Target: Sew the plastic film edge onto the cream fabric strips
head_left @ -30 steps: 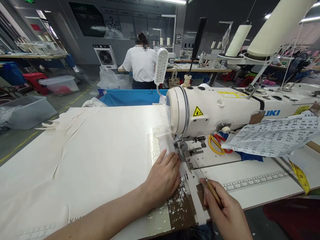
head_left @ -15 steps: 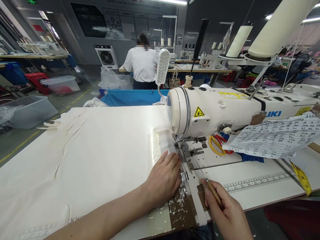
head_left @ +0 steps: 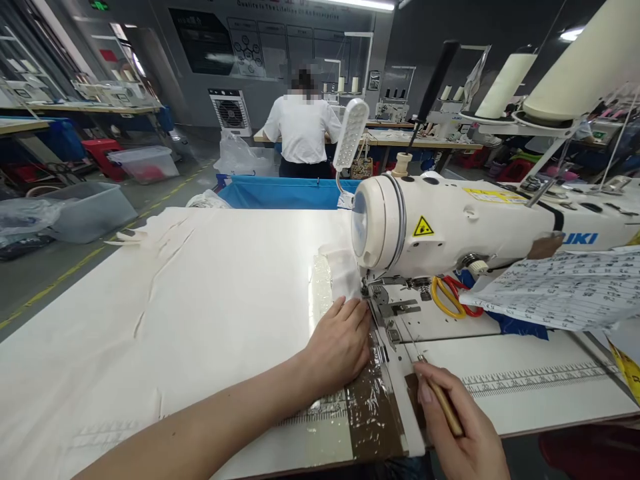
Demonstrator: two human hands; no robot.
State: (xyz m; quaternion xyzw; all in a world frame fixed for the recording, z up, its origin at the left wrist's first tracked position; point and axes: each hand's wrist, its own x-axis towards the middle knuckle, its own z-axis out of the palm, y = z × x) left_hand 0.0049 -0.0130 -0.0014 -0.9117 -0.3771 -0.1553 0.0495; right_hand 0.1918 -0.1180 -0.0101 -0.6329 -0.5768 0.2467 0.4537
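Note:
My left hand [head_left: 341, 347] lies flat on white fabric [head_left: 345, 270], its fingers spread a little and pointing toward the needle area of a white sewing machine [head_left: 440, 220]. In my right hand [head_left: 457, 417] is an awl [head_left: 447, 408] with a wooden handle, its thin metal tip pointing up and left over the machine bed. A narrow white strip [head_left: 404, 407] runs from the metal guide [head_left: 395, 333] down to the table's front edge, between my hands. The needle itself is too small to make out.
Yellow and red scissors [head_left: 447, 297] lie behind the machine bed. A handwritten sheet [head_left: 565, 287] hangs at the right. Large white fabric [head_left: 225, 287] covers the table at left. A blue cloth bin [head_left: 290, 193] and a person in white [head_left: 303, 130] are beyond.
The whole view has shifted, so the machine and table appear slightly farther right. My left hand stays on the fabric and my right hand keeps the awl, with little movement relative to the machine.

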